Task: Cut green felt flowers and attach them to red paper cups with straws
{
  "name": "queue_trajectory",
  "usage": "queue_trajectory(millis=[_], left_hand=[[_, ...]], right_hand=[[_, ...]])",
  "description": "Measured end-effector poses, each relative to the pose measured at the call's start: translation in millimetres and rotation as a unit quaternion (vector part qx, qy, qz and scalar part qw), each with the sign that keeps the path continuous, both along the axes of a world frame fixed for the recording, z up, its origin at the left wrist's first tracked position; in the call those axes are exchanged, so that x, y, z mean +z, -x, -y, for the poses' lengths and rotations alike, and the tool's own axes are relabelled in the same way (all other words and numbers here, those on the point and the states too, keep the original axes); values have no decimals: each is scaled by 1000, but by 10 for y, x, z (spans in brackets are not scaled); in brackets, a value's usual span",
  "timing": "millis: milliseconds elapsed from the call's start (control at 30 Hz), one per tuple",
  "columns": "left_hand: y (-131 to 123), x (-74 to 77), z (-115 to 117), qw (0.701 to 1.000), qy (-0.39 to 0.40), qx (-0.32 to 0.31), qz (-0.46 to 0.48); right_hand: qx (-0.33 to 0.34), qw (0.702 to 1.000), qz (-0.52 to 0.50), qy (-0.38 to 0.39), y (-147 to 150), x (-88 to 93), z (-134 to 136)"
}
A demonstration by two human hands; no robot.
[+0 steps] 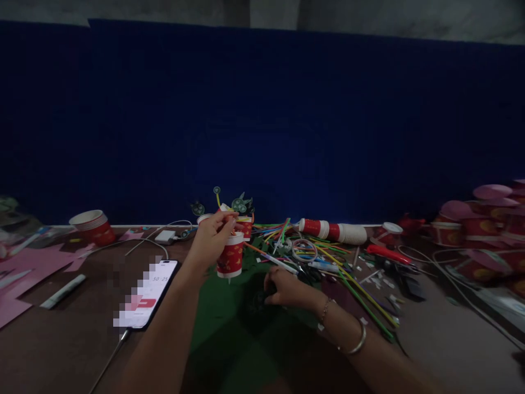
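Note:
My left hand (214, 236) is closed at the top of a red paper cup (229, 260) with a white rim and gold pattern. A bit of orange shows under its fingertips, and a thin pale tip pokes out below the cup's base. Low over the green sheet (221, 323), my right hand (284, 287) has its fingers curled toward the thumb beside a dark, blurred patch; what it holds is too dark to make out. Behind the left hand stand more red cups (245, 227) with green paper cut-outs (241, 204) rising above them.
Colourful straw-like sticks (328, 254), scissors (308, 272) and paper scraps crowd the right. Stacked cups (332, 231) lie along the back. A lit phone (150, 295) with a cable lies left, near a glue-stick-like tube (63, 291), pink paper (36, 268) and nested cups (93, 227).

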State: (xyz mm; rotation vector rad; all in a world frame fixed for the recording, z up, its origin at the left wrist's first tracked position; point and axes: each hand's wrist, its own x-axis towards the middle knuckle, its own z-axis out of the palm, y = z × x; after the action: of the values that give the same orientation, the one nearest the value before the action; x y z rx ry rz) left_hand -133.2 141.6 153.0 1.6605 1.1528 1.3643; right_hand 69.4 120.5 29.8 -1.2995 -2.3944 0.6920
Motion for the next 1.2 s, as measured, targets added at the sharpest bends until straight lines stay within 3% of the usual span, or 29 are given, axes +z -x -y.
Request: queue_trajectory(millis=[200,267,367,433,633,800,1067,1200], left_hand=[[13,-1,-9,1000,-5,4,-13],[17,0,-16,1000,-9,9,-17],[22,3,-19,1000,-9,11,-19],[26,6,-17,1000,-6,6,-18],[33,13,-11,1000,1,2,-17],[26,2,-13,1000,-8,0,-15],[31,16,-8,1000,-6,1,-10],[41,35,-8,1000,-1,7,-24]], right_hand=[[-39,983,-128,128,93,64,-227],[-74,983,-132,107,107,100,-269],[-134,988,-69,17,68,136,-279],[-124,992,-19,-13,-10,135,-263],[-29,996,82,-11,-226,75,-147],[-58,997,54,-13,-142,31,-56],[-80,984,-109,115,-178,-9,-281],[-74,989,-77,97,-328,95,-230]])
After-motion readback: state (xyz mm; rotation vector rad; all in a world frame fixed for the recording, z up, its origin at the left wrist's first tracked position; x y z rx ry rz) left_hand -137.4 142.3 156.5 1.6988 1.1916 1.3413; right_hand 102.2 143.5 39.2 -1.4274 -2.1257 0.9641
